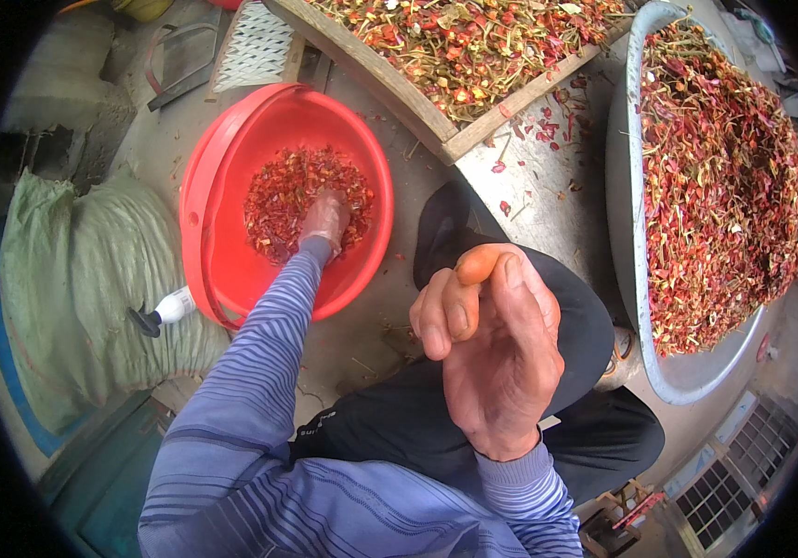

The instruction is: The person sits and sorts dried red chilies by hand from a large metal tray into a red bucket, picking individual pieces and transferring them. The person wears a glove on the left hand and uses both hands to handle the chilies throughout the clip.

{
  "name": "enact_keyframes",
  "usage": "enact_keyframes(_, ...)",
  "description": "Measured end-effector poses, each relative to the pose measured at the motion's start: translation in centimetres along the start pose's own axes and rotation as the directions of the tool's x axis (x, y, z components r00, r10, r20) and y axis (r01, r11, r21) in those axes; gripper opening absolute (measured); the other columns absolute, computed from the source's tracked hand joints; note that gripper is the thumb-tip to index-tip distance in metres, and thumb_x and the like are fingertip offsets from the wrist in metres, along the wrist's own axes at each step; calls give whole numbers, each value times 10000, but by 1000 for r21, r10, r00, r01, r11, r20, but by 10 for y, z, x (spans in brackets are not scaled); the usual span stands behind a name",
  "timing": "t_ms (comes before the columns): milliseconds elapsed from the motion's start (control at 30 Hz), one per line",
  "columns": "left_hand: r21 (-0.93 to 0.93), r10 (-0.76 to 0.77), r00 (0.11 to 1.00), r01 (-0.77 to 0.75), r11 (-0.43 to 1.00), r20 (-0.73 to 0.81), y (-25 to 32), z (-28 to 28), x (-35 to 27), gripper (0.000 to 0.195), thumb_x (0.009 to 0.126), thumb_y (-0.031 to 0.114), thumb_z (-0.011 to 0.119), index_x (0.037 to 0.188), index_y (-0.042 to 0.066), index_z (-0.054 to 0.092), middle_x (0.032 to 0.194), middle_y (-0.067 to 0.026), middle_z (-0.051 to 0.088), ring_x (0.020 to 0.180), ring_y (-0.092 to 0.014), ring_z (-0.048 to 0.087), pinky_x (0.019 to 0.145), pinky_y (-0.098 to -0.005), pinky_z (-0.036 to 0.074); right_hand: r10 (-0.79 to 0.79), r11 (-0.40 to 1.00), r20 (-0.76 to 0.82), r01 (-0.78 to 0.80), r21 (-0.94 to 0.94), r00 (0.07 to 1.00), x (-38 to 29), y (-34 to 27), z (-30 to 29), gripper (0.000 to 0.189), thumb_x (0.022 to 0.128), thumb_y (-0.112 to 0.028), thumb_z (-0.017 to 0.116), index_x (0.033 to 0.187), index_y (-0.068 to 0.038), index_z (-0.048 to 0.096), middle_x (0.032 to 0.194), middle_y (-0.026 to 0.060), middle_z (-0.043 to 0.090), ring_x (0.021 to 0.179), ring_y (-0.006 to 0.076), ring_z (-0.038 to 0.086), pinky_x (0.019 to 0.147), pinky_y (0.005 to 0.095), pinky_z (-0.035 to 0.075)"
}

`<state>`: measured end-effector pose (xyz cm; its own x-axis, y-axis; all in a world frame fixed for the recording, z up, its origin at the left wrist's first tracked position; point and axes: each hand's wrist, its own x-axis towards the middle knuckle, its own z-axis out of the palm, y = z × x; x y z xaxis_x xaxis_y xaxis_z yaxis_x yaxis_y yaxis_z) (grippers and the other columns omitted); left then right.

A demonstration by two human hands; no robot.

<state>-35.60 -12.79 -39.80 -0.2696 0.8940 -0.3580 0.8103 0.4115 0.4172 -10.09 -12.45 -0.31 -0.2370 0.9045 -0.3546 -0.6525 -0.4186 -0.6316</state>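
My left hand, in a thin clear plastic glove, reaches into a red plastic bucket. Its fingers are sunk in a heap of red chilli pepper pieces, so their grip is hidden. Palm up above my knee, my right hand has its fingers loosely curled. An orange rubber finger cot covers its index finger, which bends over beside the thumb. I see nothing held in that hand.
A wooden-framed tray of chilli bits and stalks lies ahead. Right of it, a big metal basin is heaped with more. Green woven sacks and a white bottle flank the bucket. Scraps lie on a metal surface.
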Motion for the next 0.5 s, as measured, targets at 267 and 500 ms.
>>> enact_keyframes(267, 22, -25, 997, 23, 999, 72, -1, -4, 3, 287, 1036, 154, 536, 1152, -35, 718, 1222, -323, 716, 1138, -474, 710, 996, -527, 566, 9, 1000, -3, -9, 1, 1000, 0, 0, 0, 338, 1170, -277, 446, 1125, 3, 630, 756, 39, 529, 665, 182, 547, 678, 358, 436)
enact_keyframes(500, -253, -75, 997, 67, 965, -19, -17, 1, 0, 282, 1015, 199, 654, 1159, -39, 707, 1197, -298, 725, 1158, -468, 689, 1002, -510, 549, 3, 1000, 0, -3, -2, 1000, -1, 0, 2, 337, 1170, -273, 444, 1115, 4, 629, 752, 37, 521, 666, 180, 543, 675, 351, 430)
